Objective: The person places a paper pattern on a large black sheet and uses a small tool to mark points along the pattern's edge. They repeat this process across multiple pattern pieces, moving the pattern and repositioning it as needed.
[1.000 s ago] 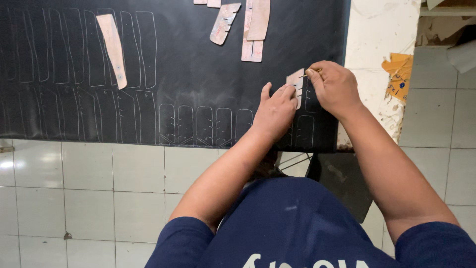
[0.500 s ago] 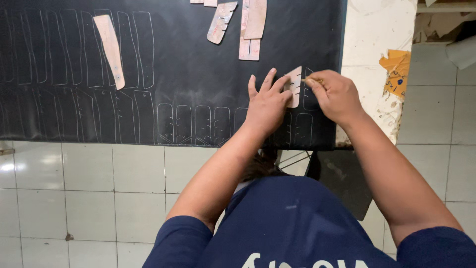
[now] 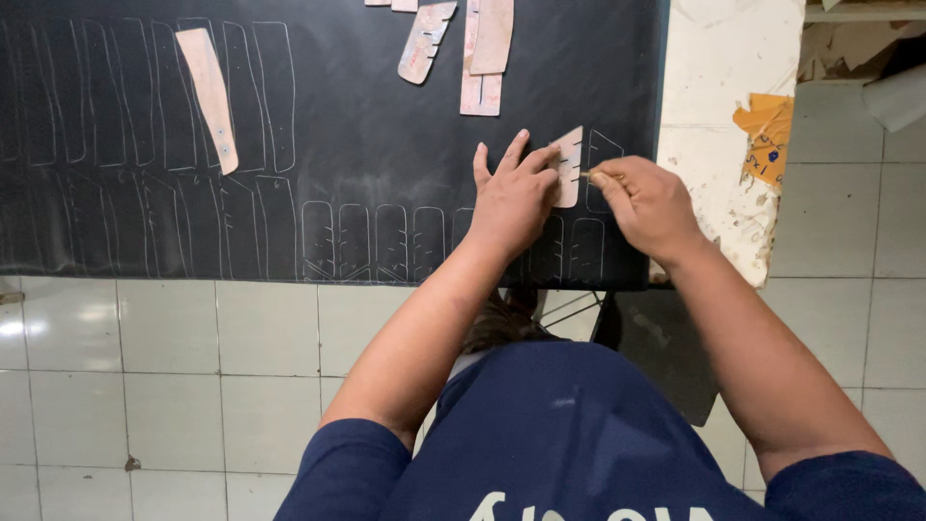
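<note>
A large black sheet (image 3: 367, 145) lies flat on a table, covered with rows of pale traced outlines. My left hand (image 3: 511, 198) presses a small pinkish template (image 3: 569, 166) flat onto the sheet near its right edge, fingers spread over it. My right hand (image 3: 648, 205) pinches a thin marking tool (image 3: 590, 175), whose tip touches the template's right edge. The tool is mostly hidden in my fingers.
A long pinkish template (image 3: 210, 96) lies at the upper left of the sheet. Several more templates (image 3: 482, 58) lie at the top middle. A worn white tabletop (image 3: 723, 116) with an orange paper scrap (image 3: 767, 140) shows to the right. White floor tiles (image 3: 193, 386) lie below.
Both hands and the small template have shifted up the sheet, off the lower row of outlines. My left fingers have spread flat over the template.
</note>
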The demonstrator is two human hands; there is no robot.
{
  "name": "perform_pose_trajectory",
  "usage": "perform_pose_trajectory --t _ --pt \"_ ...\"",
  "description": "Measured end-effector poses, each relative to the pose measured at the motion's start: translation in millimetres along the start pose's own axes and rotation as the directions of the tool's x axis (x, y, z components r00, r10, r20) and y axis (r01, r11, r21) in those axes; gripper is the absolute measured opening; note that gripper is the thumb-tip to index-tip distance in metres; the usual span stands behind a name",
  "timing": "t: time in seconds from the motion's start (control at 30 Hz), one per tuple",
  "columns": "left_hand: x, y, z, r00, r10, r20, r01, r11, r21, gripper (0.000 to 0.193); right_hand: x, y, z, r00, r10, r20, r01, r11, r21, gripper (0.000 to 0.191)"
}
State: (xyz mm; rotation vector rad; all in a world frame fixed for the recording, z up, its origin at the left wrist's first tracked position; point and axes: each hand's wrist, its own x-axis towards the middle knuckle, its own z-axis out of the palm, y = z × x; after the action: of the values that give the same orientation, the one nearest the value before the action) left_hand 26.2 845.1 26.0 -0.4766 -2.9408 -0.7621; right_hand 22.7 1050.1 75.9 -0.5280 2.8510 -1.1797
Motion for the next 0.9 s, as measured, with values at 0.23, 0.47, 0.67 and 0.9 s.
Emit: perform_pose_trajectory --t 0.23,0.47,0.67,0.9 --pt "2.1 0.8 -8.9 0.997 -0.034 0.070 0.036 0.999 -0.022 0.009 -3.5 -3.5 1.4 0.999 0.034 0.004 -0.034 0.999 -0.007 0.017" --pt "1.9 -1.9 -10.1 0.998 -0.019 0.054 0.021 0.999 -0.036 0.015 -14.2 -4.9 -0.1 0.998 -0.063 0.001 0.063 0.998 -0.031 0.016" --pt "1.5 -3.2 -9.1 0.998 -0.033 0.061 0.036 0.998 -0.050 0.013 -26.0 -13.7 3.3 0.984 -0.171 0.041 0.174 0.980 -0.096 0.013" --pt "1.5 -4.8 -4.2 0.999 -0.031 0.022 0.032 0.998 -0.059 0.011 -18.9 -18.5 13.4 0.953 -0.302 0.035 0.304 0.942 -0.140 0.011"
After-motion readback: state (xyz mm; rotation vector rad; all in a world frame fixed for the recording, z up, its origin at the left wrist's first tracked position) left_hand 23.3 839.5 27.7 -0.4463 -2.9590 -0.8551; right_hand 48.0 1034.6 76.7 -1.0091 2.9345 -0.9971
